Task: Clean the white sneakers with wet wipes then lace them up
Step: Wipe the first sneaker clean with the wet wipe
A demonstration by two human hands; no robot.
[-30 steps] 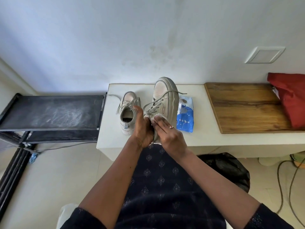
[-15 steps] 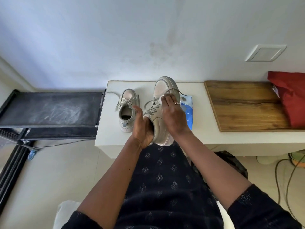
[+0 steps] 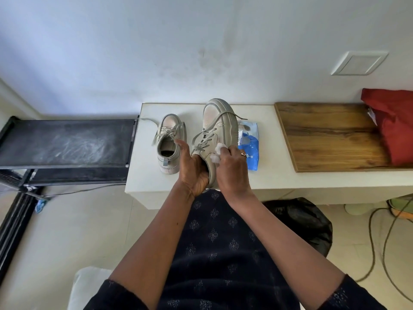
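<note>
Above the near edge of the white worktop (image 3: 279,180), the held sneaker (image 3: 214,121) is raised clear of the surface. Its long axis runs near-to-far, with the heel toward the person and the toe toward the wall.

Left hand (image 3: 193,168): grip closed round the heel end, with the fingers curled into the collar opening.

Right hand (image 3: 232,168): grip closed on a crumpled wet wipe (image 3: 218,151), which it presses against the right side of the upper, just beside the lower lace rows.

The second sneaker (image 3: 168,142) stands on the worktop just left of the left hand, loosely laced. A blue wipes pack (image 3: 251,151) lies just right of the held sneaker.

Judgement: wiping is in progress and lacing has not begun. Most of the side wall lies forward of the right-hand grip, toward the toe, so the next stroke should follow the long axis away from the person. The right hand is the nearer one, and the left only steadies. A loose lace crosses that path and may snag.
</note>
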